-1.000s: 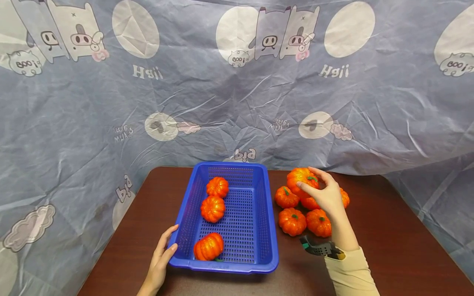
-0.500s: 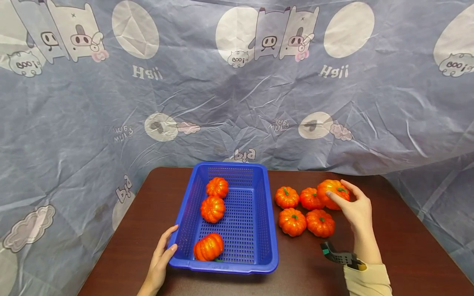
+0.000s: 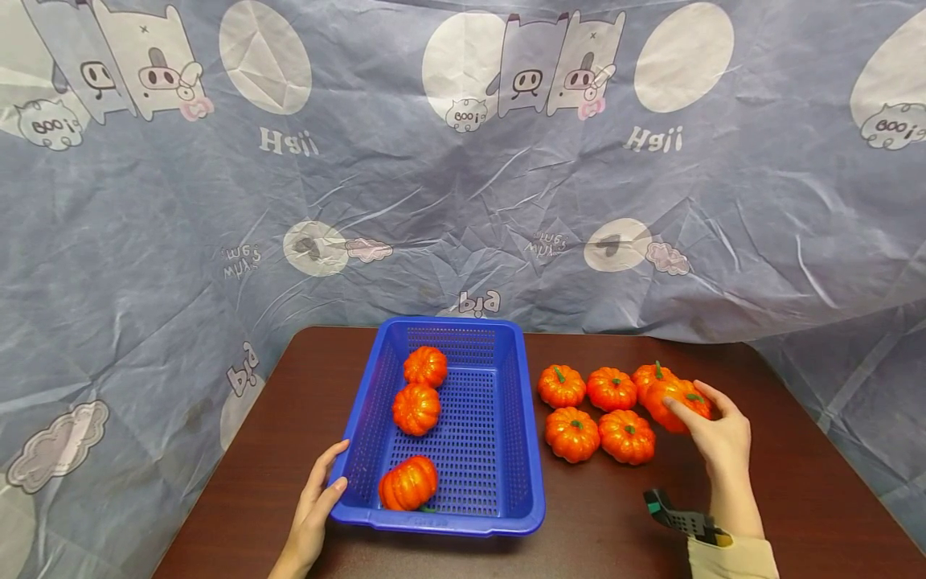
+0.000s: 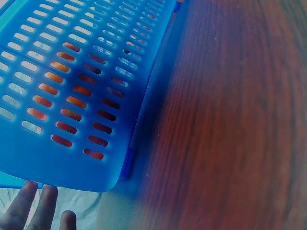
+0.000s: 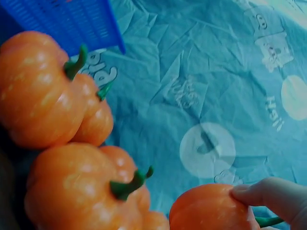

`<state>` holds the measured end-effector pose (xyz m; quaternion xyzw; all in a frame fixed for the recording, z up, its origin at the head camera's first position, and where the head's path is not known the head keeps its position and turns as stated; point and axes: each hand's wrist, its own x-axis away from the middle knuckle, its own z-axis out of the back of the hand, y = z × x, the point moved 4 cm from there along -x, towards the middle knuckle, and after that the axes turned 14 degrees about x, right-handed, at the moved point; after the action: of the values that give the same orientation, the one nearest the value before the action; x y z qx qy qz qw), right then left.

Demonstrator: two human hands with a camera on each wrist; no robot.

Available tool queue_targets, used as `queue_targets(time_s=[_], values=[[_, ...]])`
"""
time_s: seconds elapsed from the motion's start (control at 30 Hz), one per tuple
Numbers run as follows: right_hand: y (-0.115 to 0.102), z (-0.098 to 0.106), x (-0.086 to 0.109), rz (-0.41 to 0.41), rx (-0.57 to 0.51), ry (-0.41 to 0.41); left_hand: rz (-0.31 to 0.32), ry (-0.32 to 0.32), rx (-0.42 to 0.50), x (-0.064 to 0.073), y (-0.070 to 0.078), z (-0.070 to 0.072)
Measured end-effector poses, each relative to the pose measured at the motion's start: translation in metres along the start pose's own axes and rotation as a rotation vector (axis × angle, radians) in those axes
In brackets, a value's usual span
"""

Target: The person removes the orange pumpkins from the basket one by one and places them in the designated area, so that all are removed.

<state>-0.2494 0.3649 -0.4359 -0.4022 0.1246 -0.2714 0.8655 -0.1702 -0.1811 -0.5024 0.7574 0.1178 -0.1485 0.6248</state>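
My right hand (image 3: pixel 723 438) pinches an orange toy pumpkin (image 3: pixel 667 406) with a green stem between thumb and fingers. In the head view this pumpkin overlaps another pumpkin (image 3: pixel 651 376) behind it. The right wrist view shows the thumb (image 5: pixel 261 194) pressed on the held pumpkin (image 5: pixel 206 208). At the blue plastic basket (image 3: pixel 531 450), my left hand (image 3: pixel 311 507) touches the left rim near the front corner, fingers fairly straight. Its fingertips (image 4: pixel 48 194) reach the basket's edge in the left wrist view. Three orange pumpkins (image 3: pixel 415 408) lie inside the basket along its left side.
Right of the basket, several pumpkins stand in two rows, among them a front one (image 3: pixel 571 434) and a back one (image 3: pixel 611 388). All sit on a dark brown table (image 3: pixel 788 482). A grey-blue printed cloth (image 3: pixel 463 185) hangs behind the table.
My right hand has carried the held pumpkin right and downward, from over the back row to the row's right end. The left hand and basket stay where they were.
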Motion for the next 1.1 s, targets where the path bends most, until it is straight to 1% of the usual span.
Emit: queue_targets(time_s=[0.13,0.33,0.4,0.53,0.63,0.83,1.1], values=[[0.013,-0.001,-0.003,0.002,0.048,-0.017,0.000,-0.023,-0.004,0.000,0.000,0.000],[0.028,-0.004,-0.006,0.003,0.091,-0.044,0.037,-0.056,-0.002,0.000,-0.002,0.002],[0.033,-0.005,-0.007,0.000,0.092,-0.052,0.046,-0.053,0.004,0.000,-0.002,0.002],[0.040,-0.009,-0.007,0.005,0.101,-0.063,0.034,-0.039,0.006,0.000,-0.001,0.001],[0.044,-0.012,-0.008,0.021,0.115,-0.060,0.021,-0.024,0.005,0.000,-0.001,0.000],[0.051,-0.017,-0.009,0.039,0.126,-0.055,0.014,-0.003,0.002,0.001,-0.001,0.000],[0.052,-0.016,-0.011,0.039,0.107,-0.070,0.026,0.003,0.003,0.001,0.001,-0.001]])
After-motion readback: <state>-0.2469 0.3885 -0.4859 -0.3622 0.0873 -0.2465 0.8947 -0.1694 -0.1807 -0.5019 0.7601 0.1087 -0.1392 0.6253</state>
